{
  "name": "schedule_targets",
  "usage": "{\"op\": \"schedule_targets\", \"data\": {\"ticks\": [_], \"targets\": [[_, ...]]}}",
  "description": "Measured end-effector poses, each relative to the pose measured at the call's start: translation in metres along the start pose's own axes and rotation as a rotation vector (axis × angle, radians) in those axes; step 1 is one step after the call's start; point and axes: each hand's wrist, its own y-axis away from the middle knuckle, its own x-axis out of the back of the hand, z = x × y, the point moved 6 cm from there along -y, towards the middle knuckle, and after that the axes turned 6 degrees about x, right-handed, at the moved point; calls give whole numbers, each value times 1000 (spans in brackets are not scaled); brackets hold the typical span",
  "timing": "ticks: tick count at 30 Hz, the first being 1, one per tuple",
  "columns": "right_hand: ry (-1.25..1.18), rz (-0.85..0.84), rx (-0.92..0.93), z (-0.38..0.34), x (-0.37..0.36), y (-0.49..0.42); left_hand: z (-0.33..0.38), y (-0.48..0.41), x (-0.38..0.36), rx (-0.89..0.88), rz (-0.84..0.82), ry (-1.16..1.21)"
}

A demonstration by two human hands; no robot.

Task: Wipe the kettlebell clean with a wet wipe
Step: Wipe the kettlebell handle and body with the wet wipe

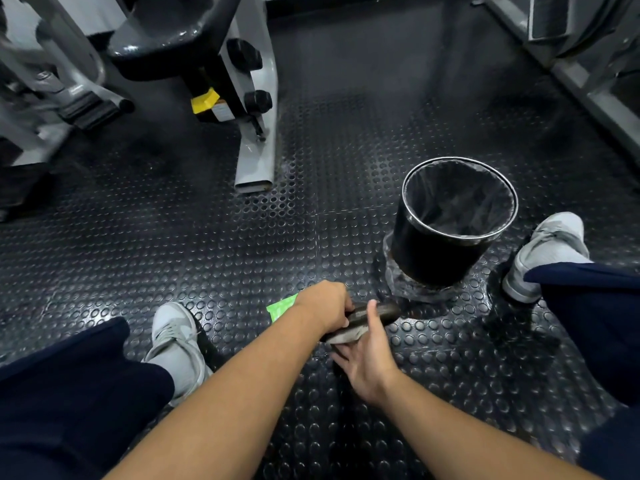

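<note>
Position: the person sits low over a studded black rubber floor (242, 237), legs spread, both forearms reaching to the middle.

Task item: the kettlebell (379, 311), dark and partly hidden by the hands, sits low over the floor between the two grey shoes. Whether it touches the floor cannot be told.

Left hand (325, 306): fingers curled tight round the near-left end of the kettlebell, knuckles up.

Right hand (367, 356): thumb stretched up across the kettlebell's side, fingers underneath. It clamps the wet wipe (346, 337), a grey crumpled sheet, against the lower edge of the kettlebell.

Surroundings: a green packet (282, 306) lies on the floor just behind the left wrist, its corner showing. A black waste bin (450, 251) with a dark liner stands near, to the right and beyond the hands, its rim close to the right shoe (543, 251). The left shoe (176, 337) is just beside the left forearm.

Clearance: open floor runs from the hands to the grey foot of a gym machine (254, 143), which is well apart. More machine frames line the far left and far right edges.
</note>
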Motion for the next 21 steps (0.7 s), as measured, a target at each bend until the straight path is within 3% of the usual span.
{"op": "schedule_targets", "data": {"ticks": [2,7,9,13,16,21], "targets": [[16,29,14,-12,11,-3,0,0,0,-1,2,6],[-245,364,129,-34,39,-10,-1,1,-2,5,4,21],[-244,333,118,-31,29,-10,0,1,-1,9,11,15],[-69,34,6,-7,-6,-1,-2,-1,0,13,1,4],[-11,-12,-4,-3,-7,3,-1,-1,1,11,-1,-4],[-180,349,111,-35,30,-2,0,0,1,16,-13,17]]}}
